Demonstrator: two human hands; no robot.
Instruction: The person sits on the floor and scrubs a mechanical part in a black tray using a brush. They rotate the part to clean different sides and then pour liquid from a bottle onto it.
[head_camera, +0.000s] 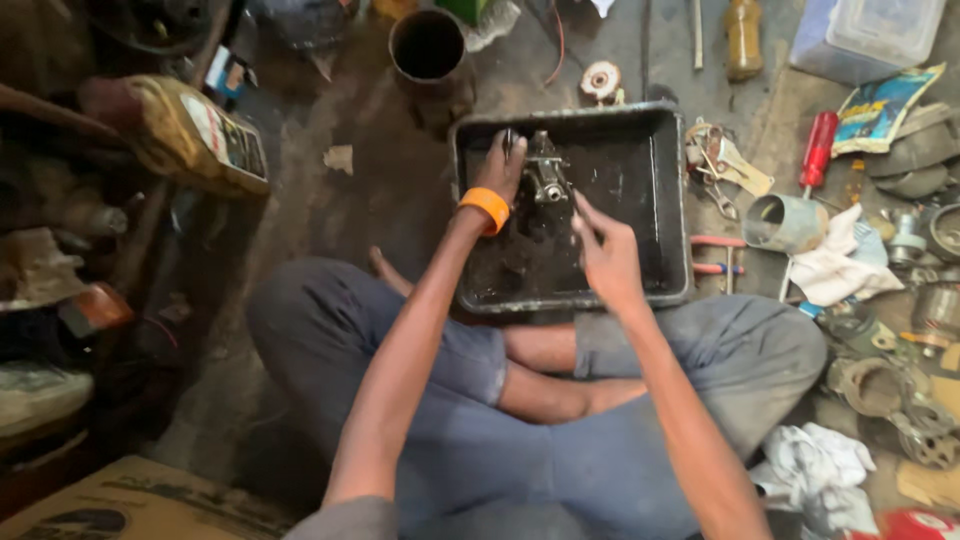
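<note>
— What's the left hand (502, 168) doing?

— It grips a small metal part (546, 170), fingers closed round its left side, holding it over the far end of a black tray (668, 200). An orange band (485, 208) sits on that wrist.

— And the right hand (606, 255)?

— It hovers just beside the part, nearer the person, above the tray's dark, oily bottom. The fingers are pinched together; whether they hold something small, I cannot tell.

— Where's the tray?

— On the floor, right in front of the person's crossed legs (560, 385).

— What lies around it?

— To the right, a red-handled screwdriver (817, 150), a metal cylinder (780, 222), a white rag (835, 265) and a pile of grey engine parts (900, 390). Beyond the tray stands a dark round can (427, 50). To the left lies a yellow oil jug (190, 135).
</note>
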